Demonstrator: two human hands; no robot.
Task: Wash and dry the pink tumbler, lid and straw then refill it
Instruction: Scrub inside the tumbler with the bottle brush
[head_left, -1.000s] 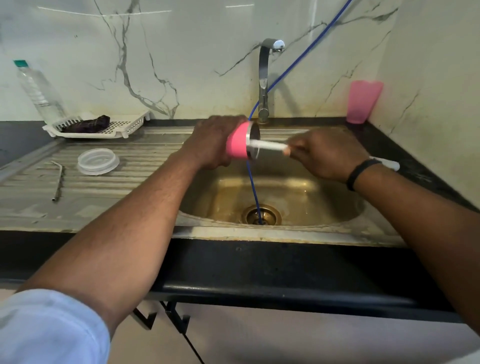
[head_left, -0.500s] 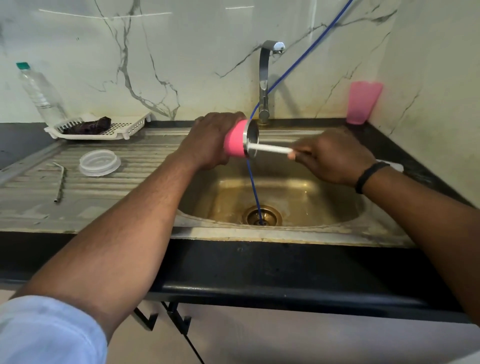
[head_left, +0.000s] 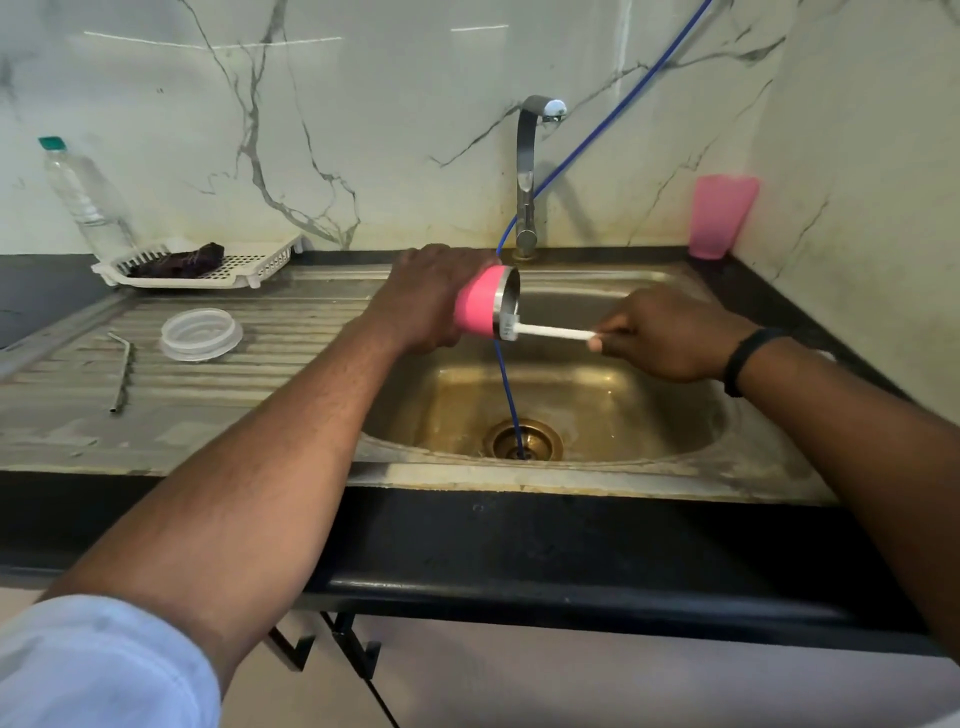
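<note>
Brush (head_left: 555, 331) further out of tumbler (head_left: 479, 306), left hand (head_left: 427, 299) wrapped around it, right fingers (head_left: 602, 340) pinching handle.

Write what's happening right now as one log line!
step: scrubbing inside | left hand: holds pink tumbler sideways over sink | right hand: holds white brush in tumbler mouth | lid, straw: on drainboard

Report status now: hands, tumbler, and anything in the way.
Left hand grips tumbler sideways over sink. Right hand holds brush, head at tumbler mouth. Blue hose hangs just behind. Lid, straw wait on drainboard.
</note>
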